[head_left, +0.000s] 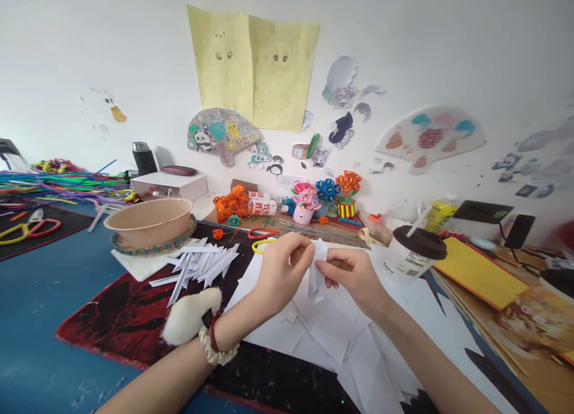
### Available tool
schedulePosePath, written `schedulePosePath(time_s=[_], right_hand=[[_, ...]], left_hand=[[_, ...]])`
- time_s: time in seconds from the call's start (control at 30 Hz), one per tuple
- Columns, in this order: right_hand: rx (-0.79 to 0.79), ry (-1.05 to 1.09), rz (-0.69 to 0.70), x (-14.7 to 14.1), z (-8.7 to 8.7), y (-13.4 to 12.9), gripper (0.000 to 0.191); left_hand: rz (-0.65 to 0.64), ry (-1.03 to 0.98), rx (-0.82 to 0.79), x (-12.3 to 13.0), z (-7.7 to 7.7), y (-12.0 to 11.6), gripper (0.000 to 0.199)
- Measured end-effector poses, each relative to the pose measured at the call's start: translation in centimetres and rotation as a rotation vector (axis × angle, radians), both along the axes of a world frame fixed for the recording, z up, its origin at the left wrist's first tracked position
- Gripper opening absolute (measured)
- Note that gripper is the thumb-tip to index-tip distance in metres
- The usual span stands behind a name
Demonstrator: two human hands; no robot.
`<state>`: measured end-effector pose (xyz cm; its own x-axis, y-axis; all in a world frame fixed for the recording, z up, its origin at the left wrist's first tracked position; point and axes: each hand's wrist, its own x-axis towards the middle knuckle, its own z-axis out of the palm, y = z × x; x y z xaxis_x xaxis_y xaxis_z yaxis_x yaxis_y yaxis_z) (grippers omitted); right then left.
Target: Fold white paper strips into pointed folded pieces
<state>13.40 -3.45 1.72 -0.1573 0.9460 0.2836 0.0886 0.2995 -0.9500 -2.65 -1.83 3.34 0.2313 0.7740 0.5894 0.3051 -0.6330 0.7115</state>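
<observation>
Between my two hands is a small folded strip of white paper (316,282), held upright above the sheets. My left hand (287,264) pinches its upper left side between thumb and fingers. On its right edge, the thumb and fingers of my right hand (352,272) are closed. Underneath lie loose white paper sheets (323,336), overlapping each other. To the left is a pile of folded white paper strips (204,261). A fluffy white object (191,315) rests beside my left wrist, which wears a cream scrunchie (217,351) and a dark red band.
A pink basin (150,220) stands at the left, near scissors (33,227) and colourful pipe cleaners (67,184). Behind my hands are pipe-cleaner flowers (305,199) and red-handled scissors (263,232). A lidded drink cup (415,253) with a straw is close on the right, beside a yellow folder (482,270).
</observation>
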Motion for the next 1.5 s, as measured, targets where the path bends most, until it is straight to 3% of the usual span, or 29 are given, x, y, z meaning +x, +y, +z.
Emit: schedulePosePath(time_s=[0.1, 0.3, 0.4, 0.67, 0.93, 1.2, 1.5], right_hand=[[-0.006, -0.002, -0.014, 0.0, -0.6, 0.4, 0.028], [-0.064, -0.014, -0.03, 0.2, -1.9, -0.6, 0.029], [-0.093, -0.016, -0.018, 0.4, -2.0, -1.2, 0.033], [-0.167, 0.098, 0.047, 0.0, -2.2, -1.7, 0.025], [-0.172, 0.126, 0.067, -0.3, -2.3, -1.7, 0.022], [-0.212, 0.091, 0.07, 0.0, -2.4, -2.0, 0.024], [-0.235, 0.096, 0.135, 0.4, -2.4, -1.9, 0.019]], left_hand=[[-0.038, -0.025, -0.061, 0.0, -0.5, 0.4, 0.021], [-0.262, -0.218, -0.377, -0.3, -1.8, 0.4, 0.024], [-0.317, -0.242, -0.451, -0.2, -1.9, 0.2, 0.021], [-0.178, -0.125, -0.281, -0.3, -2.1, -0.6, 0.016], [-0.057, -0.115, -0.261, 0.1, -2.5, -1.1, 0.017], [-0.222, -0.012, -0.335, -0.4, -1.7, -0.6, 0.018], [-0.187, 0.017, -0.232, -0.3, -2.0, -0.7, 0.021]])
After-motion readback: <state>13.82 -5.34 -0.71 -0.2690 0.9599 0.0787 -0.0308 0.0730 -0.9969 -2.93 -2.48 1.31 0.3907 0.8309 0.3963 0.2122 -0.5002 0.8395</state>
